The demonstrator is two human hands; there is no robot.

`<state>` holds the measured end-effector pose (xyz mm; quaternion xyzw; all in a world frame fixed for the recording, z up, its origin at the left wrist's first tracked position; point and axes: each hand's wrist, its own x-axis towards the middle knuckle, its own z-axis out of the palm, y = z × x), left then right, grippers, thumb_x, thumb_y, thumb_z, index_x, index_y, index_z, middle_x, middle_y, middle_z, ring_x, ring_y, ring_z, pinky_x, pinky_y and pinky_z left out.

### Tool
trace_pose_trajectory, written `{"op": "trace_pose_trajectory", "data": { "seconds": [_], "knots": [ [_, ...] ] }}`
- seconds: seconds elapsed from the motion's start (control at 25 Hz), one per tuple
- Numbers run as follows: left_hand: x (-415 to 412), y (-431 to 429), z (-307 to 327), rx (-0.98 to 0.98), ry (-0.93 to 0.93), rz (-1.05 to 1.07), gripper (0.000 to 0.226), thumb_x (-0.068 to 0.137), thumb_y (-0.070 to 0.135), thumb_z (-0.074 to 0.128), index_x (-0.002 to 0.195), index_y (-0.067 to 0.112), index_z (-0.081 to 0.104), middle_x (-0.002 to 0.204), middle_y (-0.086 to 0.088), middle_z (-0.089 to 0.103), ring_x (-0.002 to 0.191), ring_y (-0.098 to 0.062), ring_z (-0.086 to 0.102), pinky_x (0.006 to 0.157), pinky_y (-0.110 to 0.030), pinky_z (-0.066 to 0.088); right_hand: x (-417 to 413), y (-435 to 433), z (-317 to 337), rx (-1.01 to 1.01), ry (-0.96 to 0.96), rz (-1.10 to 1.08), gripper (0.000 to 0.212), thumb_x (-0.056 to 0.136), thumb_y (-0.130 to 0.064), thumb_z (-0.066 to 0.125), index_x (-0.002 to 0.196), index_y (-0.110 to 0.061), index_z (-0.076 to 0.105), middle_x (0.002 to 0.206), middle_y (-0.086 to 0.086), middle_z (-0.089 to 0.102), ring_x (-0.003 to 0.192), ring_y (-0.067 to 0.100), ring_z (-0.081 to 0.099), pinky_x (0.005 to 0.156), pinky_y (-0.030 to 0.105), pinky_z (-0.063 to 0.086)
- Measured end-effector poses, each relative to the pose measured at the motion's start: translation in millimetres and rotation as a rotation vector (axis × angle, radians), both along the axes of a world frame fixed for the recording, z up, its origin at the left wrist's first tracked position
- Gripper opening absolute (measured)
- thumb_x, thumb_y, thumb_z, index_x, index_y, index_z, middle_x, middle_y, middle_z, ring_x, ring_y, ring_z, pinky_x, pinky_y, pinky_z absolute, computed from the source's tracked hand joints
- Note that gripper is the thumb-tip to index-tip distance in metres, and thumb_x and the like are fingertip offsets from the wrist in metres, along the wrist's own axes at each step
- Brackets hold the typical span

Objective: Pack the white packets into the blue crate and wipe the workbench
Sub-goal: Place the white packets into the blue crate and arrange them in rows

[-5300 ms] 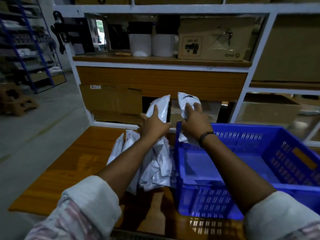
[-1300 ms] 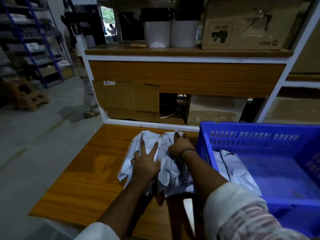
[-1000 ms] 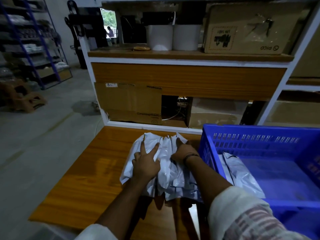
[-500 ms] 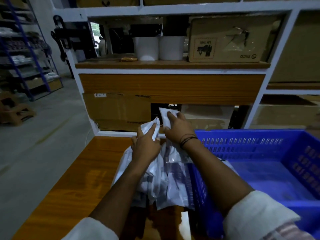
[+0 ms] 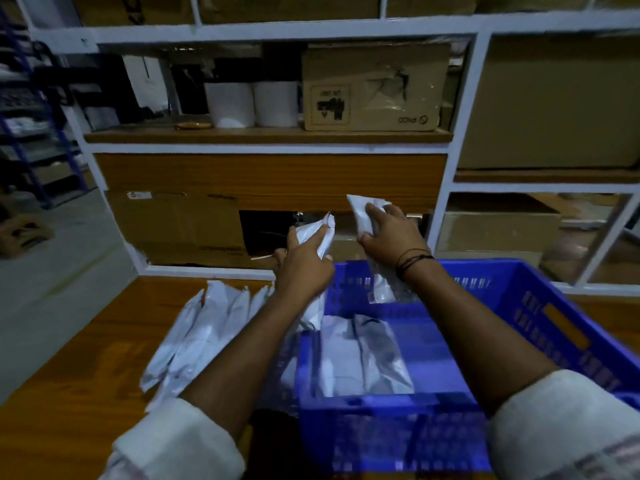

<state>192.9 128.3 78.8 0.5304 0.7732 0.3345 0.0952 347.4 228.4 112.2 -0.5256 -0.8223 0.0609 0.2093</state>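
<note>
My left hand (image 5: 304, 265) grips a white packet (image 5: 317, 233) by its top, held up over the left wall of the blue crate (image 5: 561, 327). My right hand (image 5: 391, 237) grips another white packet (image 5: 363, 213), which hangs down above the crate's far side. Two white packets (image 5: 360, 355) lie flat on the crate floor. Several more white packets (image 5: 204, 327) lie in a pile on the wooden workbench (image 5: 86, 386) to the left of the crate, partly hidden by my left forearm.
A white-framed shelf unit stands behind the bench, with cardboard boxes (image 5: 374, 88) and two white rolls (image 5: 252, 103) on its wooden shelf. A flat cardboard sheet (image 5: 176, 223) leans under it. Concrete floor and blue racks (image 5: 31, 126) lie to the left.
Both hands have lifted packets from the pile on the bench and carried them right, over the crate. More packets lie in the crate than five seconds ago.
</note>
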Motion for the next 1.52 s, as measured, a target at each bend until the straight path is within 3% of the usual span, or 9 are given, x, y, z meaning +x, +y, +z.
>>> {"op": "trace_pose_trajectory", "data": {
  "seconds": [0.24, 0.4, 0.52, 0.72, 0.88, 1.0, 1.08, 1.36, 1.52],
  "knots": [
    [101.5, 64.7, -55.3, -0.131, 0.084, -0.052, 0.088, 0.054, 0.049, 0.024, 0.140, 0.067, 0.018, 0.158, 0.003, 0.031, 0.140, -0.036, 0.030, 0.106, -0.061, 0.035, 148.3, 51.7, -18.8, -0.062, 0.008, -0.018, 0.064, 0.092, -0.039, 0.059, 0.150, -0.025, 0.036, 0.154, 0.017, 0.034, 0.127, 0.044, 0.049, 0.105, 0.050, 0.044],
    [184.6, 66.7, -62.8, -0.509, 0.063, -0.155, 0.077, 0.077, 0.041, 0.040, 0.149, 0.052, 0.014, 0.164, -0.015, 0.013, 0.147, -0.049, 0.009, 0.115, -0.065, 0.014, 205.9, 79.7, -43.7, -0.137, -0.014, -0.016, 0.063, 0.090, -0.044, 0.058, 0.146, -0.023, 0.039, 0.145, 0.021, 0.044, 0.119, 0.043, 0.055, 0.098, 0.047, 0.049],
    [222.7, 73.8, -84.7, -0.702, 0.087, -0.170, 0.053, 0.101, 0.039, 0.035, 0.153, 0.036, 0.023, 0.161, -0.024, 0.016, 0.147, -0.049, 0.010, 0.115, -0.063, 0.013, 221.8, 86.8, -63.2, -0.213, 0.017, -0.048, 0.065, 0.087, -0.051, 0.050, 0.147, -0.027, 0.037, 0.146, 0.018, 0.047, 0.123, 0.041, 0.052, 0.101, 0.047, 0.047],
    [234.5, 84.6, -109.1, -0.952, 0.253, -0.125, 0.091, 0.096, 0.047, 0.054, 0.157, 0.026, -0.010, 0.156, -0.023, -0.033, 0.144, -0.058, -0.006, 0.114, -0.063, 0.015, 229.1, 85.2, -74.2, -0.214, 0.085, -0.033, 0.067, 0.089, -0.051, 0.048, 0.150, -0.028, 0.033, 0.153, 0.016, 0.038, 0.128, 0.043, 0.046, 0.102, 0.051, 0.045],
    [223.6, 80.5, -110.1, -1.059, 0.376, -0.282, 0.115, 0.085, 0.074, 0.051, 0.151, 0.024, -0.028, 0.152, -0.019, -0.042, 0.145, -0.056, -0.009, 0.119, -0.060, 0.011, 236.3, 79.9, -80.8, -0.189, 0.111, -0.013, 0.068, 0.090, -0.049, 0.050, 0.151, -0.028, 0.030, 0.158, 0.012, 0.027, 0.129, 0.042, 0.046, 0.098, 0.050, 0.050],
    [215.2, 81.1, -105.4, -1.106, 0.495, -0.534, 0.118, 0.080, 0.076, 0.057, 0.154, 0.027, -0.022, 0.161, -0.010, -0.029, 0.151, -0.041, 0.005, 0.119, -0.053, 0.021, 235.7, 81.4, -81.7, -0.172, 0.117, -0.030, 0.067, 0.092, -0.047, 0.051, 0.151, -0.026, 0.030, 0.157, 0.013, 0.028, 0.131, 0.044, 0.043, 0.101, 0.050, 0.048],
    [211.5, 80.1, -111.5, -1.103, 0.579, -0.620, 0.121, 0.078, 0.074, 0.061, 0.154, 0.029, -0.021, 0.162, -0.008, -0.026, 0.152, -0.039, 0.002, 0.119, -0.055, 0.021, 230.8, 78.7, -78.1, -0.177, 0.119, -0.035, 0.066, 0.093, -0.047, 0.052, 0.152, -0.026, 0.030, 0.157, 0.012, 0.029, 0.134, 0.045, 0.039, 0.103, 0.051, 0.044],
    [196.4, 86.3, -135.4, -1.038, 0.563, -0.646, 0.122, 0.082, 0.048, 0.076, 0.155, 0.025, -0.019, 0.161, -0.011, -0.027, 0.152, -0.033, -0.005, 0.120, -0.046, 0.017, 219.3, 54.8, -68.8, -0.171, -0.004, -0.028, 0.064, 0.096, -0.045, 0.051, 0.152, -0.024, 0.028, 0.158, 0.012, 0.023, 0.135, 0.044, 0.033, 0.098, 0.053, 0.044],
    [189.7, 93.5, -127.6, -0.951, 0.512, -0.633, 0.128, 0.077, 0.051, 0.079, 0.156, 0.026, -0.018, 0.164, -0.008, -0.019, 0.153, -0.031, -0.003, 0.121, -0.047, 0.013, 202.0, 39.4, -84.4, -0.374, -0.231, 0.080, 0.062, 0.081, -0.062, 0.041, 0.130, -0.025, 0.050, 0.140, 0.012, 0.047, 0.124, 0.039, 0.048, 0.100, 0.051, 0.047]
  ]
}}
